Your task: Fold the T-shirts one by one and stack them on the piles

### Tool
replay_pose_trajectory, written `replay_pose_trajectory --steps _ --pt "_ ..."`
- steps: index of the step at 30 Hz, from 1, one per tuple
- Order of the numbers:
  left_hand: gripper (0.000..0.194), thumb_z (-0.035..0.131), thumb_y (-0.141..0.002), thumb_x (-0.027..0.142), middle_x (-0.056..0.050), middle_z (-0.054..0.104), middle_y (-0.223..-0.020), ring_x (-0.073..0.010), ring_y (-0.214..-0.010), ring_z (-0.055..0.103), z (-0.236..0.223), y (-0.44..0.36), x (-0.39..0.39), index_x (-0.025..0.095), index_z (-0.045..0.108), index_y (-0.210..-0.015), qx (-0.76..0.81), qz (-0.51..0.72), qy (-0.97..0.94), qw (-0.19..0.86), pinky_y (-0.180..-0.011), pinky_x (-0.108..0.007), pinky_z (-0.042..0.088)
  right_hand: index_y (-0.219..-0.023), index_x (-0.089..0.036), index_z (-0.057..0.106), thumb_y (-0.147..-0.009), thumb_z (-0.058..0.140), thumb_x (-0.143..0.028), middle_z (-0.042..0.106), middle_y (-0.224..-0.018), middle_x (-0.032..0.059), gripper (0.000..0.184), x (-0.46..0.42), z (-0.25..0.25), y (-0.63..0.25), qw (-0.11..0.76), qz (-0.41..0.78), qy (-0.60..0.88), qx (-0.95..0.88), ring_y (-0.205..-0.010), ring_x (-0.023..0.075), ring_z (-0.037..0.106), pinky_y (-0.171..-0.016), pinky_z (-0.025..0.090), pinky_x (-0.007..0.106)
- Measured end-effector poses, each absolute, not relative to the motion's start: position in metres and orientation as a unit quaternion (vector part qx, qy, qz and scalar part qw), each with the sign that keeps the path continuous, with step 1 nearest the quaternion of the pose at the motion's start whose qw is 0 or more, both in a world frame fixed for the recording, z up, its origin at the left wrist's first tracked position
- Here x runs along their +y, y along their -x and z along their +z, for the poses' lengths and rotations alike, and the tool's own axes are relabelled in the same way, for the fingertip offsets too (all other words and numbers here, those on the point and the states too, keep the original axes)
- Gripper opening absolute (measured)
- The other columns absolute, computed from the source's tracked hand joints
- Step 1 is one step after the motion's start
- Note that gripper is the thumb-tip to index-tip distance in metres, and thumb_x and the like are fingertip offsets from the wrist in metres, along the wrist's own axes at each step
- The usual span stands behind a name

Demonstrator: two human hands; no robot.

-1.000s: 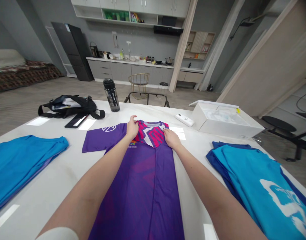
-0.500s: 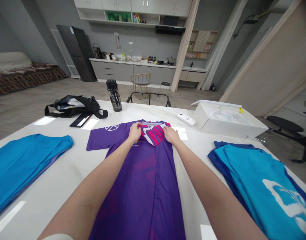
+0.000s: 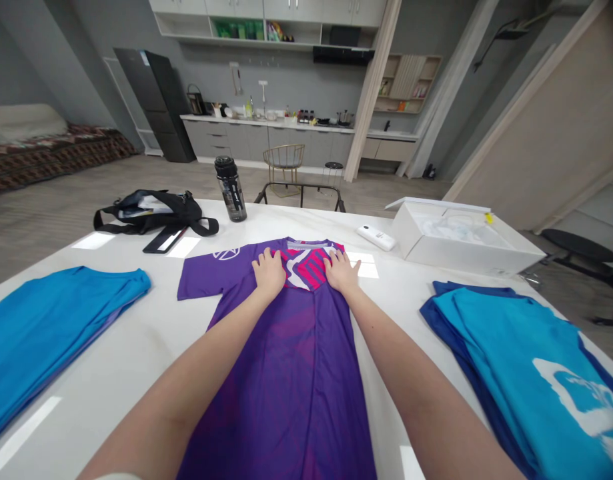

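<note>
While the left hand (image 3: 269, 272) and the right hand (image 3: 342, 271) press down flat, fingers spread, the purple jersey (image 3: 296, 347) lies face up on the white counter (image 3: 136, 333), its hem toward the person and its collar away. Neither hand pinches the fabric. The hands sit side by side just below the collar, close but not touching, with the left hand on purple cloth at the edge of the pink chest panel (image 3: 306, 270) and the right hand on that panel's other edge. The jersey's left sleeve (image 3: 199, 280) lies flat, pointing outward.

Left of the purple jersey, well apart from it, lies a folded blue shirt (image 3: 51, 320). To its right sits a stack of blue shirts (image 3: 506, 353) with a white print, a darker blue layer showing beneath. Beyond the collar, a white handheld device (image 3: 375, 237) lies on the counter, and further right stands an open white box (image 3: 461, 230) holding white packing. Past the left sleeve are a black bag (image 3: 156, 213) and an upright dark water bottle (image 3: 230, 190).

Far beyond the jersey, past the counter's end, stand a gold chair (image 3: 284, 163), grey kitchen units (image 3: 266, 137) and a tall dark fridge (image 3: 156, 100).
</note>
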State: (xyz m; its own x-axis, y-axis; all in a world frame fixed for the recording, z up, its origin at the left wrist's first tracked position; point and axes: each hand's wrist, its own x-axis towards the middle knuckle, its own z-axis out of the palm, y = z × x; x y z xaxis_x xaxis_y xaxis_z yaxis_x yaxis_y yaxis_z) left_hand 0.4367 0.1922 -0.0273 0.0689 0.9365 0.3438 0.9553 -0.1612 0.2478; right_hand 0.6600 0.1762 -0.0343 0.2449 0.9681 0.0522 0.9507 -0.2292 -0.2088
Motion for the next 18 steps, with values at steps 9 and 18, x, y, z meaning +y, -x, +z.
replay_pose_trajectory --steps 9,18 --pt "0.049 0.038 -0.102 0.039 -0.009 0.040 -0.159 -0.0255 -0.149 0.032 -0.044 -0.454 0.208 0.026 0.047 -0.148 -0.438 -0.138 0.883 -0.101 -0.123 -0.048 0.019 -0.159 -0.026 0.027 -0.101 0.010 -0.060 0.020 -0.167 0.0086 0.069 0.178 -0.037 -0.662 0.090 0.050 0.784 -0.612 -0.153 0.0289 0.013 -0.117 0.002 0.070" --pt "0.055 0.040 -0.101 0.045 -0.007 0.030 -0.164 -0.0270 -0.153 0.020 -0.036 -0.454 0.193 0.028 0.040 -0.153 -0.461 -0.196 0.861 -0.088 -0.124 -0.054 0.003 -0.157 -0.018 0.032 -0.105 0.018 -0.047 0.022 -0.166 0.0121 0.062 0.169 -0.026 -0.654 0.133 -0.033 0.750 -0.647 -0.153 0.0275 0.015 -0.120 -0.002 0.062"
